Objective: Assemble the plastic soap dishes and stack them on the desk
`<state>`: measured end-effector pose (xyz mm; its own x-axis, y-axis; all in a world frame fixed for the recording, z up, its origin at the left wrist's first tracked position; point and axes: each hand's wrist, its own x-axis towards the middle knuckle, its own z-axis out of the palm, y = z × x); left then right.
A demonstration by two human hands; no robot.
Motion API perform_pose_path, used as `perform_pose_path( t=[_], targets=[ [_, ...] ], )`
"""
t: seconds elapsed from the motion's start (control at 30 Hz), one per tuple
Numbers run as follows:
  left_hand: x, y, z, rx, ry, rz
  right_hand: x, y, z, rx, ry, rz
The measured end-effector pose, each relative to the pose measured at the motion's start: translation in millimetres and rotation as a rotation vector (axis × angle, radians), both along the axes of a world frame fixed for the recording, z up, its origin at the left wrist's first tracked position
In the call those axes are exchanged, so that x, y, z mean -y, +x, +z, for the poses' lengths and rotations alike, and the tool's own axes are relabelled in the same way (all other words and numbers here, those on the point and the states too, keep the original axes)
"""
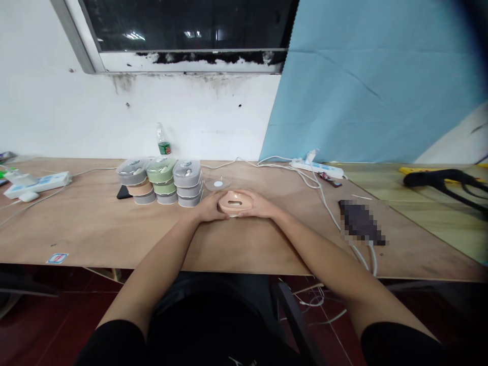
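A peach-coloured oval container (233, 203) with a slot-shaped opening in its middle is held between my two hands, low over the wooden table. My left hand (212, 207) is wrapped round its left side. Round the right side curl the fingers of my right hand (258, 204). Just behind my left hand lies a clear lid (218, 183) with a white round spot. To the left stand three stacks of similar oval containers with clear lids: a grey and peach stack (137, 178), a green and grey stack (161, 175) and a grey stack (187, 180).
A plastic bottle (163, 141) stands by the wall behind the stacks. A black phone-like object (124, 192) lies beside them. Power strips (317, 168) with white cables sit at both sides. A blurred-out dark item (362, 222) lies right; a black curved object (438, 179) is farther right.
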<state>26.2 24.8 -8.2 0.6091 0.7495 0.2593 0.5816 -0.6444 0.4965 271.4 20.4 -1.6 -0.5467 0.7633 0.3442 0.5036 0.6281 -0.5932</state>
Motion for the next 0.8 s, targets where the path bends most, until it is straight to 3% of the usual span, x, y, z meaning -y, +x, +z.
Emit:
perform_pose_path(
  t=[0.27,0.57,0.73,0.8],
  targets=[
    [-0.2,1.9,-1.1,-0.018,0.020,0.011,-5.4,7.2,-3.0,0.105,0.080,0.017],
    [-2.3,8.0,-3.6,-0.075,0.050,0.113,-18.6,6.4,-13.8,0.114,-0.001,-0.045],
    [-9.8,16.7,-2.1,0.183,0.115,0.389,-25.2,8.3,-17.6,0.123,-0.007,-0.035],
    [-12.7,19.8,-1.5,0.156,0.074,0.463,-25.6,9.9,-17.6,0.134,-0.013,-0.020]
  ],
)
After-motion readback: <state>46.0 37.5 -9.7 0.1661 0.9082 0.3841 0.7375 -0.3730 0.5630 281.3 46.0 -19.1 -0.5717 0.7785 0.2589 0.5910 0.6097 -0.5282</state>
